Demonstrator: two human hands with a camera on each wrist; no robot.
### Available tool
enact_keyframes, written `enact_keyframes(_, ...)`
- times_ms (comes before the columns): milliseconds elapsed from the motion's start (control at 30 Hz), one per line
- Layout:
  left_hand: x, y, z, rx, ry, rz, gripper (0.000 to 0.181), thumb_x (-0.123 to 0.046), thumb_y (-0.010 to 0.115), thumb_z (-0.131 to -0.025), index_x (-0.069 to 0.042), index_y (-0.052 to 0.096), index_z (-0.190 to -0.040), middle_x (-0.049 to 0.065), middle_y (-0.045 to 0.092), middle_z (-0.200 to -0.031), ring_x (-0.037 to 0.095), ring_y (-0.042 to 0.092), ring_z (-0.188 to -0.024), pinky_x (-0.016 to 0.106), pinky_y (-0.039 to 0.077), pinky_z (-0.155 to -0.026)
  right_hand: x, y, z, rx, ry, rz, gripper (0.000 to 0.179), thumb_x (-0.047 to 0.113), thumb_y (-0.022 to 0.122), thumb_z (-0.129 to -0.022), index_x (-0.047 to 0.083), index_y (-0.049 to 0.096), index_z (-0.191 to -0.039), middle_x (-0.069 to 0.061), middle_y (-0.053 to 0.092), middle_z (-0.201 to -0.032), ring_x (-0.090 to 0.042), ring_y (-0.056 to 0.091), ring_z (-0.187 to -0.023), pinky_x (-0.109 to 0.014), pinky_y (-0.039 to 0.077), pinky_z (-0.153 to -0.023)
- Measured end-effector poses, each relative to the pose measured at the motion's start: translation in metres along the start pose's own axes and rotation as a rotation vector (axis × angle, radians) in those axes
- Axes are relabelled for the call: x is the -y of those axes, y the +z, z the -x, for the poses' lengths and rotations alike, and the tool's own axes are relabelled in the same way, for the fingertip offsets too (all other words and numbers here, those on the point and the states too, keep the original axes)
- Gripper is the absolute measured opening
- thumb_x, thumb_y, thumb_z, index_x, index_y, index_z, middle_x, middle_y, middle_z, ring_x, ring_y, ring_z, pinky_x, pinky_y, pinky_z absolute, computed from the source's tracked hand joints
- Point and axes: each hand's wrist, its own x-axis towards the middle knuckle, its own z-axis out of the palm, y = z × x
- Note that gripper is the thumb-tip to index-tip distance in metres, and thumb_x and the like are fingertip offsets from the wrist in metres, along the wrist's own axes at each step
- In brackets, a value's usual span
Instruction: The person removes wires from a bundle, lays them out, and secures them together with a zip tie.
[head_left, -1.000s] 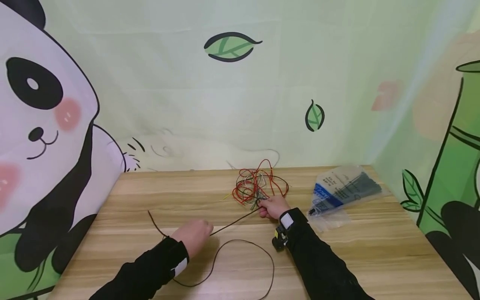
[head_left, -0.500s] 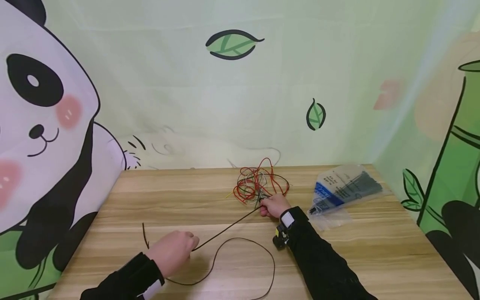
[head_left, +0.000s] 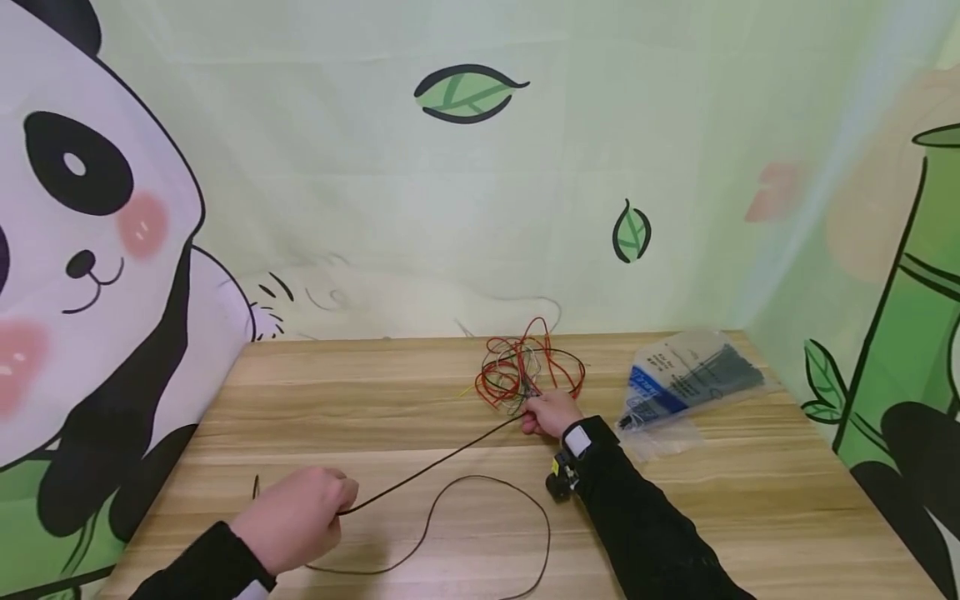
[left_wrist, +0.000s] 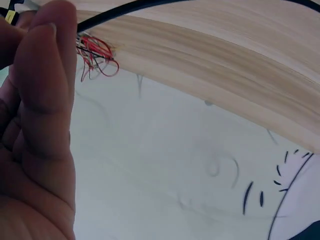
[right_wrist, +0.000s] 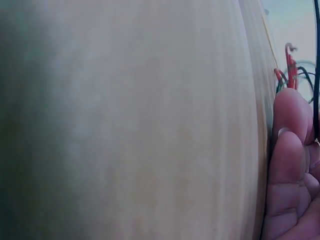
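Note:
A black wire [head_left: 435, 464] runs taut and slanting between the two hands in the head view. My left hand [head_left: 296, 518], at front left, pinches it between curled fingers; the wire [left_wrist: 135, 7] also crosses the top of the left wrist view. Beside the wire tangle, my right hand [head_left: 551, 412] pinches the wire's other part. That tangle [head_left: 510, 375] of red, black, pale and yellow wires lies at the back of the table. A thin dark wire loop [head_left: 547, 533] curves over the tabletop from below the left hand; whether it is the same wire I cannot tell.
A clear plastic bag [head_left: 686, 383] with a blue label and dark thin strips inside lies at the back right of the wooden table [head_left: 337, 392]. Behind the table hangs a printed cloth backdrop [head_left: 360, 192] with a panda and leaves.
My left hand has moved left and toward the front edge, and the taut stretch between the hands has grown longer. A short wire end beyond it shows less. The right hand stays put.

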Motion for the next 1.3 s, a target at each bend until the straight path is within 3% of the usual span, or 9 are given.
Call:
enact_keyframes(167,0.010,-0.003,0.016,-0.037,-0.044,-0.011,0.038,0.011,0.070,-0.070,-0.019,0.047,-0.066,-0.012,0.036,-0.064,0.002,0.032,-0.059,0.019,0.030,-0.053,-0.003,-0.004,0.000,0.050,-0.066,-0.035,0.028,0.011,0.052,-0.089,-0.001,0.077,-0.086,0.001,0.072,-0.066,0.000,0.063,-0.055,-0.015,0.047,-0.053)
enact_keyframes(300,0.017,-0.002,0.024,-0.060,-0.074,-0.032,0.038,0.008,0.070,-0.070,-0.021,0.045,-0.066,-0.013,0.034,-0.063,0.002,0.031,-0.058,0.020,0.029,-0.053,0.002,-0.005,0.004,0.080,-0.053,-0.041,0.024,0.012,0.057,-0.089,0.000,0.076,-0.081,0.006,0.066,-0.058,0.000,0.060,-0.052,-0.015,0.045,-0.051)
enact_keyframes(433,0.023,0.001,0.029,-0.069,-0.109,-0.033,0.035,0.006,0.069,-0.070,-0.021,0.047,-0.068,-0.013,0.039,-0.061,0.003,0.034,-0.057,0.021,0.032,-0.053,0.010,-0.013,0.022,0.102,-0.035,-0.008,0.024,0.012,0.060,-0.093,-0.008,0.072,-0.092,0.008,0.062,-0.057,0.000,0.057,-0.053,-0.015,0.045,-0.052)
enact_keyframes(633,0.027,0.003,0.033,-0.101,-0.122,-0.064,0.030,0.004,0.072,-0.078,-0.021,0.056,-0.072,-0.012,0.054,-0.063,0.000,0.040,-0.058,0.021,0.036,-0.053,0.020,-0.061,0.073,0.136,-0.053,-0.145,0.036,0.011,0.058,-0.101,-0.016,0.056,-0.125,0.004,0.068,-0.081,-0.005,0.065,-0.069,-0.020,0.054,-0.065)
enact_keyframes(800,0.030,0.006,0.031,-0.145,-0.091,-0.099,0.024,0.002,0.073,-0.082,-0.019,0.061,-0.077,-0.008,0.065,-0.069,-0.002,0.050,-0.060,0.022,0.042,-0.054,0.011,-0.108,0.114,0.095,-0.088,-0.160,0.034,0.014,0.060,-0.101,-0.014,0.058,-0.121,0.003,0.071,-0.084,-0.005,0.067,-0.071,-0.019,0.054,-0.064)
enact_keyframes(967,0.032,0.011,0.020,-0.208,-0.058,-0.171,0.019,0.002,0.075,-0.081,-0.015,0.068,-0.078,-0.005,0.067,-0.074,0.007,0.063,-0.065,0.026,0.050,-0.058,-0.013,-0.136,0.141,0.118,-0.080,-0.057,0.031,0.016,0.060,-0.101,-0.013,0.063,-0.114,0.006,0.070,-0.081,-0.004,0.065,-0.070,-0.022,0.053,-0.063)
enact_keyframes(1033,0.035,0.016,0.014,-0.204,-0.068,-0.205,0.016,0.003,0.077,-0.080,-0.013,0.073,-0.080,-0.002,0.070,-0.076,0.013,0.068,-0.069,0.028,0.054,-0.061,-0.024,-0.140,0.145,0.138,-0.069,0.005,0.028,0.016,0.062,-0.100,-0.010,0.065,-0.109,0.004,0.070,-0.081,-0.006,0.064,-0.068,-0.023,0.050,-0.061)
enact_keyframes(1133,0.040,0.025,0.004,-0.124,-0.115,-0.207,0.018,0.005,0.076,-0.079,-0.012,0.077,-0.082,0.001,0.073,-0.080,0.016,0.071,-0.074,0.030,0.057,-0.066,-0.040,-0.140,0.147,0.201,-0.069,0.084,0.023,0.015,0.065,-0.097,-0.007,0.067,-0.102,0.000,0.069,-0.078,-0.008,0.063,-0.066,-0.024,0.048,-0.059)
enact_keyframes(1300,0.047,0.046,-0.005,0.003,-0.193,-0.156,0.025,0.013,0.072,-0.078,-0.011,0.079,-0.082,0.004,0.075,-0.084,0.016,0.071,-0.077,0.032,0.058,-0.067,-0.054,-0.127,0.149,0.317,-0.183,0.195,0.014,0.011,0.071,-0.090,-0.003,0.069,-0.088,0.000,0.064,-0.071,-0.007,0.058,-0.060,-0.022,0.047,-0.057)
